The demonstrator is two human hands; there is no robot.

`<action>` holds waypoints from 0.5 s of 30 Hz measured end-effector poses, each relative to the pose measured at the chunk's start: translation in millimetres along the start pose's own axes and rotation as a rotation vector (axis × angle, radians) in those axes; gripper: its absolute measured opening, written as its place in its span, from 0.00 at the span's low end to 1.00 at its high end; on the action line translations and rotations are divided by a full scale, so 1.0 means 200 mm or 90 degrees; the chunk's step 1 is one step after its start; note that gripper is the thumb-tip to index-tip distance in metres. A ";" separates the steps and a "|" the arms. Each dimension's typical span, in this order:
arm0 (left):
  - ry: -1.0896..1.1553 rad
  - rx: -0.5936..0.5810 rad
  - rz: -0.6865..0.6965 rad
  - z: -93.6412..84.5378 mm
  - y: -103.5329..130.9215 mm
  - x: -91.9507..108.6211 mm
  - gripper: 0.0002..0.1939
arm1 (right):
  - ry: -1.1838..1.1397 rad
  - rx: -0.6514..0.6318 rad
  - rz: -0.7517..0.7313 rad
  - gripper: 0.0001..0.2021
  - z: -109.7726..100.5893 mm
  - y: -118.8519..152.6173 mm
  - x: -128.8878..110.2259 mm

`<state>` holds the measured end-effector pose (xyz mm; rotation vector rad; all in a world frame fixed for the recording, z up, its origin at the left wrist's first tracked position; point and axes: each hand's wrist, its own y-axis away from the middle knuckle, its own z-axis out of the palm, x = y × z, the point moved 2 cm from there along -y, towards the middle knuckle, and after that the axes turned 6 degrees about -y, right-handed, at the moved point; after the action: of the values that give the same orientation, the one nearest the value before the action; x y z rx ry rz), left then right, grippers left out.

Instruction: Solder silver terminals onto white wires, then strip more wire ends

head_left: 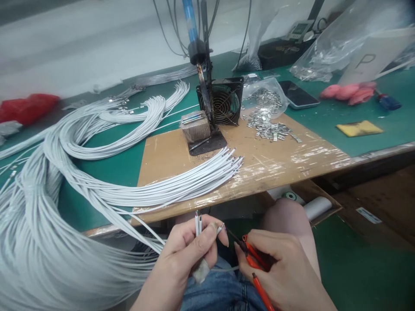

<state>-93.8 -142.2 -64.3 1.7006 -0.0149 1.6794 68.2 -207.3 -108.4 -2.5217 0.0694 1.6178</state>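
Note:
My left hand (189, 248) is closed around a few thin white cables (197, 223), pinching them between thumb and fingers. Two cable ends with dark tips stand up from the grip, and another end (221, 228) points right, toward my other hand. A small pale wrap (201, 271) shows under the left fingers. My right hand (280, 263) grips a tool with orange-red handles (262, 291) and a narrow dark tip; fingers hide its exact kind. That tip is close to the right-pointing cable end, and whether they touch I cannot tell.
White cable bundles (155, 190) spread over the cardboard sheet (292, 160) and green table (74, 203). A soldering iron (191, 26) hangs in a stand above a block (195, 128), beside a fan (223, 101). Metal clips (267, 121), a phone (298, 94) and a yellow sponge (359, 128) lie right.

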 end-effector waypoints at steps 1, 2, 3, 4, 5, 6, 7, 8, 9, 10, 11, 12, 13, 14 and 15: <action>-0.002 0.000 -0.002 0.00 0.00 0.00 0.18 | 0.000 0.001 -0.011 0.18 0.00 0.00 0.00; -0.005 0.001 -0.003 0.00 0.00 0.00 0.18 | 0.002 0.001 -0.021 0.18 0.00 0.00 0.01; -0.009 0.002 -0.003 0.00 0.00 0.00 0.18 | 0.006 0.001 -0.033 0.19 0.00 -0.01 0.01; -0.012 0.002 -0.003 -0.01 0.00 -0.01 0.18 | 0.012 0.003 -0.043 0.19 0.00 -0.01 0.01; -0.015 0.002 -0.002 -0.01 0.00 -0.01 0.18 | 0.020 0.008 -0.051 0.19 0.00 -0.01 0.01; -0.017 0.001 0.000 -0.01 0.00 -0.01 0.18 | 0.027 0.012 -0.058 0.19 0.00 -0.01 0.01; -0.018 0.001 0.001 -0.01 0.00 -0.01 0.18 | 0.031 0.014 -0.065 0.19 0.00 -0.02 0.01; -0.017 0.001 0.003 -0.01 0.00 -0.01 0.18 | 0.034 0.016 -0.067 0.19 0.00 -0.02 0.01; -0.016 0.001 0.003 -0.01 0.00 -0.01 0.17 | 0.036 0.018 -0.067 0.19 0.00 -0.02 0.00; -0.016 0.002 0.004 -0.01 0.00 -0.01 0.17 | 0.038 0.021 -0.067 0.18 0.00 -0.02 0.00; -0.015 0.003 0.004 -0.01 0.00 -0.01 0.17 | 0.039 0.025 -0.069 0.18 0.00 -0.02 0.00; -0.015 0.004 0.004 -0.01 0.00 -0.01 0.17 | 0.046 0.032 -0.074 0.19 0.00 -0.02 0.00; -0.015 0.004 0.004 -0.01 0.00 -0.01 0.18 | 0.056 0.041 -0.083 0.19 -0.01 -0.02 -0.01; -0.014 0.006 0.002 -0.01 0.00 -0.01 0.18 | 0.068 0.049 -0.099 0.19 -0.01 -0.02 -0.01; -0.011 0.008 -0.002 -0.01 0.00 -0.01 0.17 | 0.085 0.058 -0.118 0.19 -0.01 -0.02 -0.01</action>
<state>-95.3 -141.7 -65.6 1.7234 -0.0092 1.6667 69.7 -203.8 -105.6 -2.4813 -0.0722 1.3460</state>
